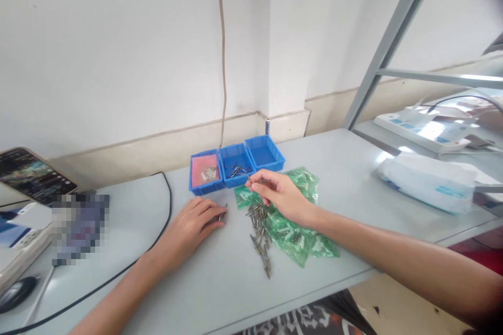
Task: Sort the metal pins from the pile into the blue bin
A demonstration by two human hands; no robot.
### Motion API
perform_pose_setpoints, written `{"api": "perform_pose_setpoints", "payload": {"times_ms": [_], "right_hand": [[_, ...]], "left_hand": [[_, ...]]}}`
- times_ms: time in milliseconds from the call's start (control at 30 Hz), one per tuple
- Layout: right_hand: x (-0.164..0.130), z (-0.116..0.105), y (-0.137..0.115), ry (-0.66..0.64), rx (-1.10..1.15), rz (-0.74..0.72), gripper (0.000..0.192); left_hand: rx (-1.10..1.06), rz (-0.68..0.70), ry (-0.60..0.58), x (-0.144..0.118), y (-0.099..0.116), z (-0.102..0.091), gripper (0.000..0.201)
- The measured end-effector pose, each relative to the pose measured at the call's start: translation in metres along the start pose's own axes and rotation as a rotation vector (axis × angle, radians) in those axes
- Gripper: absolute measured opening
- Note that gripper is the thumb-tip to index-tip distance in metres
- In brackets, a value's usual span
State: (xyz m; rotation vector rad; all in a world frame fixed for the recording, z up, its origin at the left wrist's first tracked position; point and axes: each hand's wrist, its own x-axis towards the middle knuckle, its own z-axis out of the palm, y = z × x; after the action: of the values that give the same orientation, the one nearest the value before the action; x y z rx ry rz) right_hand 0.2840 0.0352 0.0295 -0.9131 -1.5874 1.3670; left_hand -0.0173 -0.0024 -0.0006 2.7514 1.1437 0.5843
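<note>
My right hand (279, 193) is closed in a pinch just in front of the blue bins, with a small metal pin (249, 180) at its fingertips. To the left, my left hand (196, 222) rests low on the table, its fingers curled round a few small metal pins (222, 215). A loose pile of brass and grey pins (259, 225) lies between the hands. Green plastic bags (293, 238) with more metal parts spread under and beside my right hand. Several pins lie in the middle blue bin (236, 182).
The left blue bin (207, 188) holds a pink sheet and a small clear packet. A third blue bin (271, 166) stands at right. A black cable (170, 204) crosses the table near a phone (37, 175). A white plastic package (426, 180) lies right, by a grey metal frame (387, 57).
</note>
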Motion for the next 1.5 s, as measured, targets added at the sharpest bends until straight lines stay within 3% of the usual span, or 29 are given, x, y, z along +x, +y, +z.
{"api": "perform_pose_setpoints", "payload": {"times_ms": [767,1333,1500], "right_hand": [[0.0007,-0.0021,0.0052,-0.001,-0.007,-0.009,0.024],[0.0013,-0.0014,0.0039,-0.006,0.0,-0.014,0.025],[-0.0013,-0.0005,0.0089,0.014,-0.146,-0.129,0.015]], "left_hand": [[-0.01,0.033,0.044,0.0005,-0.0077,0.0079,0.017],[0.057,0.146,0.096,-0.0026,-0.0058,0.0041,0.025],[0.077,0.137,0.108,-0.0042,-0.0074,0.0057,0.028]]}}
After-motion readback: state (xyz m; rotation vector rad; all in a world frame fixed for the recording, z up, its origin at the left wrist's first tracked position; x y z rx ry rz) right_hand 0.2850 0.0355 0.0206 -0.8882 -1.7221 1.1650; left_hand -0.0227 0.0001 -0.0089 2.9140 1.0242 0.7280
